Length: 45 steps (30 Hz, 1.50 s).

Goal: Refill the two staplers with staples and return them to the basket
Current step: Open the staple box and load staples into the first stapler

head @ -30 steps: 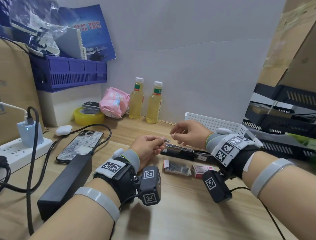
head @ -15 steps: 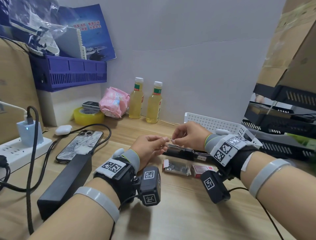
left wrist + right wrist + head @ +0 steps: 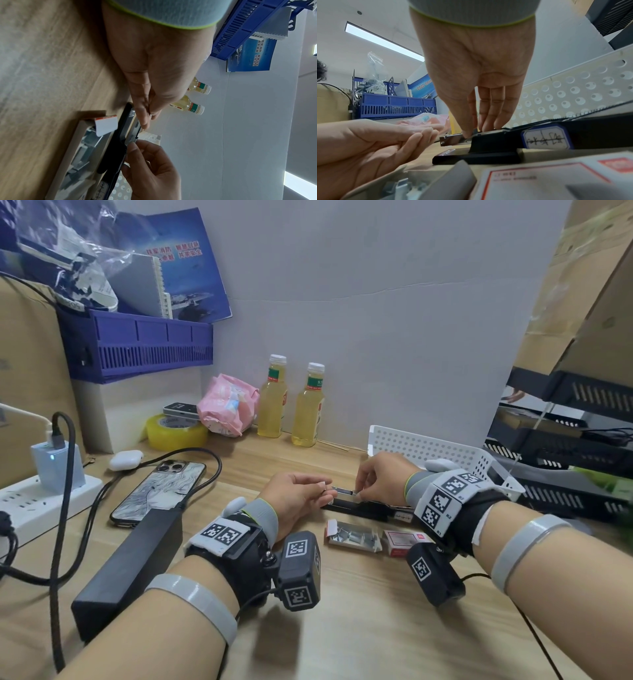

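Observation:
A black stapler [image 3: 363,506] lies flipped open on the wooden table, its metal magazine [image 3: 452,139] pointing left. My right hand [image 3: 359,491] pinches the magazine from above, thumb on one side and fingers on the other [image 3: 471,133]. My left hand [image 3: 325,491] hovers at the magazine's front end with straight, relaxed fingers [image 3: 429,129]; one fingertip touches the rail [image 3: 144,124]. I cannot make out a staple strip between the fingers. An open box of staples [image 3: 354,537] and its red-and-white sleeve [image 3: 400,541] lie just in front. The white perforated basket [image 3: 428,446] stands behind my right hand. Only one stapler shows.
A long black box [image 3: 130,559], a phone [image 3: 161,491] with its cable, and a power strip [image 3: 41,501] fill the left side. Two yellow bottles [image 3: 274,402], a tape roll [image 3: 174,433] and a pink packet stand at the back. Black trays are stacked on the right.
My right hand came down from mid-air onto the stapler's magazine. The left hand, which held a small silver strip up a second ago, now sits lower at the magazine's tip.

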Motion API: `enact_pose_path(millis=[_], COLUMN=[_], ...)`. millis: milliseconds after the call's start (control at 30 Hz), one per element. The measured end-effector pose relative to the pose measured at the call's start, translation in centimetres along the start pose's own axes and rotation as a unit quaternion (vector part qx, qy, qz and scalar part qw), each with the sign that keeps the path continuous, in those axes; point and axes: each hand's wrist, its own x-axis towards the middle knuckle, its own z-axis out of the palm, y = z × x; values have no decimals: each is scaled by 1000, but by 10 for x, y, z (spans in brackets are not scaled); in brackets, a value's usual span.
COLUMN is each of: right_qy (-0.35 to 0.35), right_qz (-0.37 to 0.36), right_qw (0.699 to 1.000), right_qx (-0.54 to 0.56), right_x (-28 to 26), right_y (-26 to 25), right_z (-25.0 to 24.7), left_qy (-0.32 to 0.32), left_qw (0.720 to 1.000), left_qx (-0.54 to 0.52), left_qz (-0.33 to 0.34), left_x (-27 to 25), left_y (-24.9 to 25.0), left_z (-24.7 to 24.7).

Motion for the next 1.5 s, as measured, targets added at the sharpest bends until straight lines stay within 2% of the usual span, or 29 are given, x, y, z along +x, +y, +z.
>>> enact_pose_path(millis=[233, 367, 567, 767, 900, 1033, 1233, 1367, 1500], right_qy=[-1, 48, 27, 28, 69, 49, 78, 81, 64], right_qz=[-16, -26, -19, -34, -66, -94, -104, -99, -34], right_qw=[1000, 997, 999, 994, 984, 978, 976, 974, 986], right_qx=[0, 52, 41, 99, 153, 178, 175, 185, 150], right_x=[-2, -5, -10, -10, -12, -14, -11, -13, -12], right_y=[2, 5, 4, 2, -1, -8, -14, -11, 6], right_z=[-3, -7, -2, 0, -4, -9, 1, -2, -9], left_qy=[-1, -11, -14, -17, -19, -2, -20, -27, 28], left_qw=[1000, 1000, 1000, 1000, 1000, 999, 998, 998, 996], left_qx=[-4, -5, 0, 3, -1, 8, 10, 18, 53], left_qz=[2, 5, 11, 13, 19, 47, 53, 56, 66], left_x=[-3, -4, -4, -6, -7, -6, -8, -7, 1], left_y=[1, 1, 1, 1, 2, 1, 3, 3, -1], left_z=[-1, -1, 0, 2, 1, 5, 9, 10, 7])
